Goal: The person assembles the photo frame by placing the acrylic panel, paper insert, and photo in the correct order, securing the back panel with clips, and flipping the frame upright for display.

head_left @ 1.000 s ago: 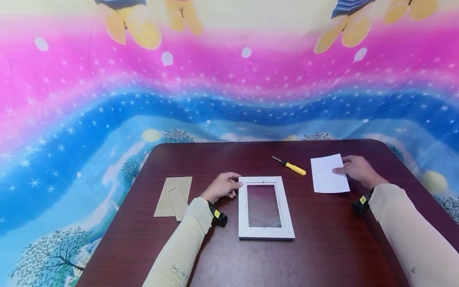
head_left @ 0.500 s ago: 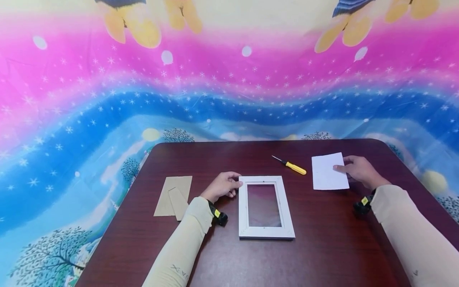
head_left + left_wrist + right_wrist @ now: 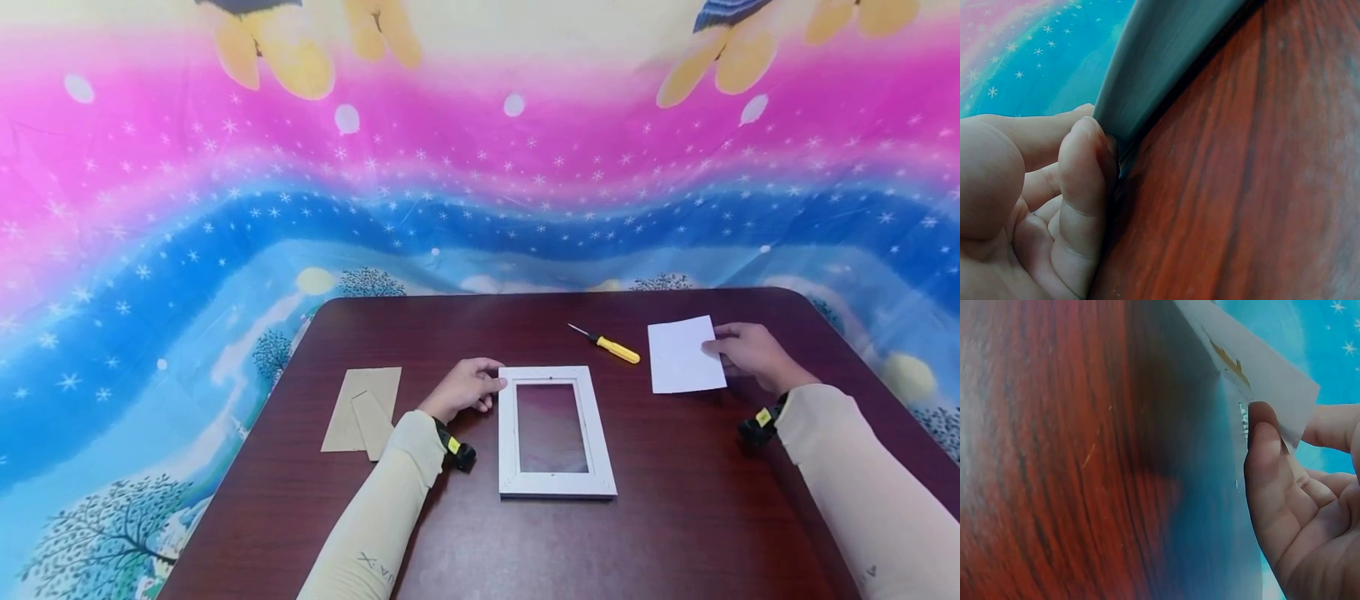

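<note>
A white picture frame (image 3: 555, 486) lies on the table with a reflective pane in its opening. My left hand (image 3: 465, 390) grips it at the upper left corner, the thumb over the border. Up close in the left wrist view, that hand's fingertips meet the side of the frame (image 3: 1160, 56). Over on the right, my right hand (image 3: 753, 357) pinches a white sheet of paper (image 3: 678, 357) by its right edge. The right wrist view has the thumb on one side of the sheet (image 3: 1266, 381), which stands tilted; the far fingertips are partly hidden behind it.
A yellow-handled screwdriver (image 3: 617, 349) lies between the frame and the paper, towards the back. At the left lies a tan backing board (image 3: 348, 421) with a stand leg (image 3: 372, 425). A patterned cloth (image 3: 480, 192) hangs behind the table (image 3: 480, 550).
The paper has shifted slightly up and to the left in the head view, and my right thumb covers less of it. My left hand and the frame stay put.
</note>
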Motion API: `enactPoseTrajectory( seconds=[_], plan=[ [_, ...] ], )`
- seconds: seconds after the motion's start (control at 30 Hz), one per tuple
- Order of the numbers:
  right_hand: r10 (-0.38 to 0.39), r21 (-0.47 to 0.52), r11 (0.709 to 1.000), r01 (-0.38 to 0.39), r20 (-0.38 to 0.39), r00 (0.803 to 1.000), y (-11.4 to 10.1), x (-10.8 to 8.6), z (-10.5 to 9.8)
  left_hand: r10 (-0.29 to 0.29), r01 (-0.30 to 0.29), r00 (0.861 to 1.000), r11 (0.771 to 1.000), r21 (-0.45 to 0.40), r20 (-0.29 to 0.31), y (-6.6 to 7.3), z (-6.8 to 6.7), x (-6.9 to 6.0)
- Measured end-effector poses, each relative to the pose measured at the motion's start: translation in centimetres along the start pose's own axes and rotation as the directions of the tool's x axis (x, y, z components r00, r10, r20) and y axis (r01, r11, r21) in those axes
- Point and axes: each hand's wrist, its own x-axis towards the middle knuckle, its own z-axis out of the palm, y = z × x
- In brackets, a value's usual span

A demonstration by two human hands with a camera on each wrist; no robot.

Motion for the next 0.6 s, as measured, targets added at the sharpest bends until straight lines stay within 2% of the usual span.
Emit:
enactPoseTrajectory(
  seconds=[0.27,0.43,0.6],
  plan=[
    [-0.005,0.053,0.999,0.007,-0.038,0.999,-0.4,-0.4,0.1,0.001,-0.001,1.0,1.0,-0.008,0.003,-0.2,-0.2,0.1],
    [-0.016,0.082,0.996,0.02,-0.045,0.999,0.0,-0.9,0.1,-0.004,0.004,1.0,1.0,-0.015,0.008,-0.5,-0.1,0.1],
    [-0.033,0.098,0.994,0.038,-0.06,0.998,0.5,-1.1,0.0,0.0,0.0,1.0,1.0,-0.017,-0.005,-0.1,0.0,0.0]
  ],
)
